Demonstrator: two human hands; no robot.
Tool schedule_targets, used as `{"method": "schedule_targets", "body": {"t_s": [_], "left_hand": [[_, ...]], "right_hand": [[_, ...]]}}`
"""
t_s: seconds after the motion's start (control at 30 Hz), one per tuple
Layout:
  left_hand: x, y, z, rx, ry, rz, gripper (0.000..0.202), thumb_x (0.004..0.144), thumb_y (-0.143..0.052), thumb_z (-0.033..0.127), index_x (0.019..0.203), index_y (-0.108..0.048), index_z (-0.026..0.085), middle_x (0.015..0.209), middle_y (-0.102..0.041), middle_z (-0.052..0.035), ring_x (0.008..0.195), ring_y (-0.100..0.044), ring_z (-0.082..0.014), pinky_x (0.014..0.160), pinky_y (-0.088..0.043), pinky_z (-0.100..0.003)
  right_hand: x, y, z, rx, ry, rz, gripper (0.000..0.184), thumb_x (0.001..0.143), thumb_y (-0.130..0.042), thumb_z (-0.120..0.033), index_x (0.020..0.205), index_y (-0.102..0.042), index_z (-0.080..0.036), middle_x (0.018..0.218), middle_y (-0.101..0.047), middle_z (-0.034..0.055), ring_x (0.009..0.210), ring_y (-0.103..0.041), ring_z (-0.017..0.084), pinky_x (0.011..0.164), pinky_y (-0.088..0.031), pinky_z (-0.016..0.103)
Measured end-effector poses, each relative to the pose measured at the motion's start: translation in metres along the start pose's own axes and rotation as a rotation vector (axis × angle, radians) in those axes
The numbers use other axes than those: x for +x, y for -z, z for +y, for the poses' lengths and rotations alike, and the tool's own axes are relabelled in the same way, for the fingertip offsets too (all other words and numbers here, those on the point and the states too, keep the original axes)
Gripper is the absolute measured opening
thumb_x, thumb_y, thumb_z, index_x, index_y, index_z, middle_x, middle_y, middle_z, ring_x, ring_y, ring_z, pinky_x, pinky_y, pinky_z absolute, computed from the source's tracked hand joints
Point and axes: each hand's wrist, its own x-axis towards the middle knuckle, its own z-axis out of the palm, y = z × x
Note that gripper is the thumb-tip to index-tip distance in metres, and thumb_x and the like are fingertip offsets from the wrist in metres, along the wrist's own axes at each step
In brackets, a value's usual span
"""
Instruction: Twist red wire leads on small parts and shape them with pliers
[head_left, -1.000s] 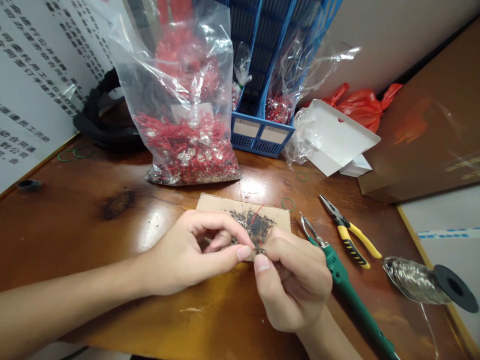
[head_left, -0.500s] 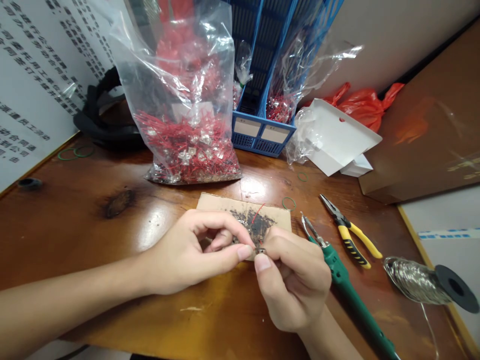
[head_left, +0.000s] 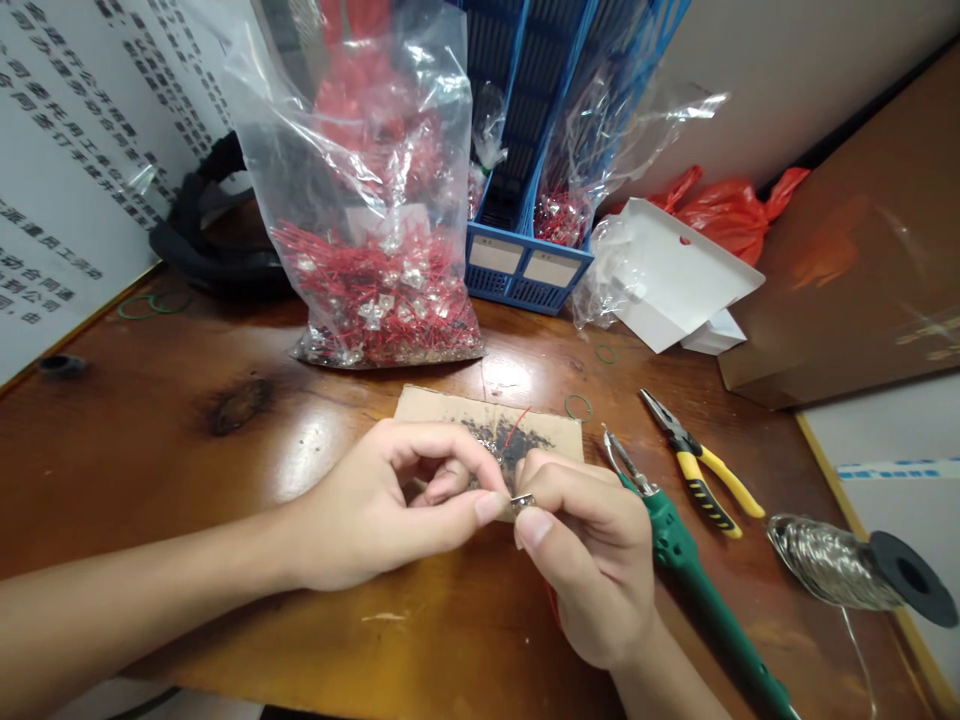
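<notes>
Between the fingertips of both hands is a small shiny metal piece (head_left: 523,501), too small to name more exactly. My right hand (head_left: 592,550) pinches it between thumb and forefinger. My left hand (head_left: 427,490) has its thumb and forefinger pressed together at the piece's left end; whether they grip it or something finer is hidden. A bit of red wire (head_left: 553,606) shows beneath my right hand. Just behind the hands lies a cardboard piece (head_left: 420,404) with dark scorch marks, and a thin red wire (head_left: 517,426) stands over it.
A clear bag (head_left: 382,290) of red-wired metal parts stands behind, beside a blue basket (head_left: 529,262). To the right lie a green soldering iron (head_left: 697,580), yellow-handled pliers (head_left: 701,465) and a solder spool (head_left: 832,565). A white box (head_left: 686,270) sits farther back.
My right hand has turned slightly and shifted a little, so more of the metal piece shows. Red wire now appears below that hand. My left hand has barely moved.
</notes>
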Motion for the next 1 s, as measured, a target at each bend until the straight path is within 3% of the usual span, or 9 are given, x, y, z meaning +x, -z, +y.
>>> {"method": "schedule_targets", "body": {"t_s": [0.37, 1.0], "left_hand": [[-0.0007, 0.0006, -0.0032, -0.012, 0.031, 0.017, 0.013, 0.096, -0.072, 0.026, 0.093, -0.074, 0.013, 0.066, -0.034, 0.0060, 0.058, -0.032, -0.0075, 0.054, -0.027, -0.020], [0.0013, -0.0007, -0.0020, -0.007, 0.030, 0.013, 0.013, 0.096, -0.071, 0.025, 0.092, -0.073, 0.013, 0.063, -0.033, 0.0068, 0.056, -0.031, -0.0070, 0.052, -0.026, -0.019]], "right_hand": [[-0.0017, -0.0019, 0.0011, -0.197, 0.146, 0.061, 0.022, 0.083, -0.057, -0.006, 0.072, -0.044, -0.020, 0.060, -0.037, -0.0040, 0.052, -0.035, 0.010, 0.052, -0.023, 0.028], [-0.0007, -0.0028, 0.0016, -0.244, 0.168, 0.075, 0.022, 0.080, -0.058, -0.006, 0.072, -0.044, -0.020, 0.059, -0.037, -0.0036, 0.051, -0.035, 0.010, 0.051, -0.023, 0.029]]}}
